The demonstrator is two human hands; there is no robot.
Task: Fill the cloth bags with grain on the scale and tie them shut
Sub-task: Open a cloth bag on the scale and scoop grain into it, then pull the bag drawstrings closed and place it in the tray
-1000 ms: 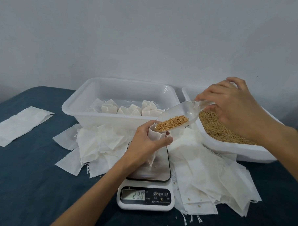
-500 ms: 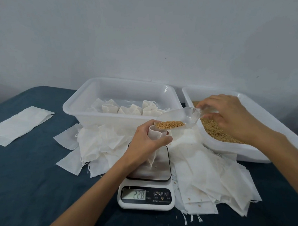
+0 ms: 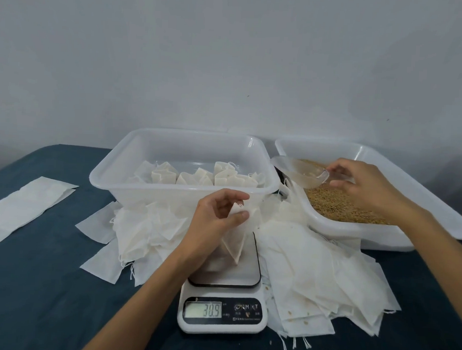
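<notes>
Head view: a person fills cloth bags at a dark blue desk (image 3: 34, 285).
Bag: small white cloth bag (image 3: 239, 232), centre of frame, stands on the steel platform of the white digital scale (image 3: 223, 293); its long axis runs upright, mouth at the top.
Left grip: left hand (image 3: 217, 219) pinches the bag's mouth between thumb and fingers.
Right grip: right hand (image 3: 367, 184), at right of frame, fingers curled on the handle of a clear plastic scoop (image 3: 299, 170), apparently empty, above the white tray of golden grain (image 3: 340, 203).
Key relation: the mouth sits in the left grip; the right hand lies well apart, up and right of it.
Readout: appears to be 30.9.
Likely next: tying.
</notes>
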